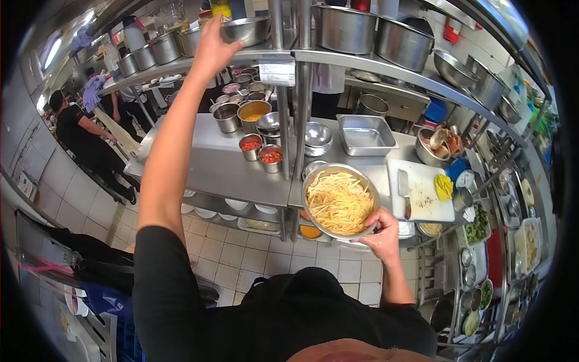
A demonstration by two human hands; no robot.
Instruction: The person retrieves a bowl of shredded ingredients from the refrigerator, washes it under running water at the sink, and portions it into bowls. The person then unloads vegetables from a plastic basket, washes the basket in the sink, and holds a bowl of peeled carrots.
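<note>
My right hand (381, 234) grips the rim of a steel bowl (375, 192) filled with pale yellow strips (339, 202). The bowl is in front of me, over the front edge of the steel counter. My left hand (217, 51) is raised to the upper shelf, its fingers apart, beside a wide steel bowl (250, 31); whether it touches that bowl I cannot tell. To the right of the held bowl is a white cutting board (425, 208) with a cleaver (403, 183) and a yellow cloth (444, 187) on it.
Steel posts (283, 133) rise from the counter (223, 172). Large pots (345, 30) line the upper shelf (386, 69). Small pots of red pieces (271, 157) stand left of the posts. A rectangular steel pan (367, 134) lies behind the held bowl. A person (84, 136) stands at the far left.
</note>
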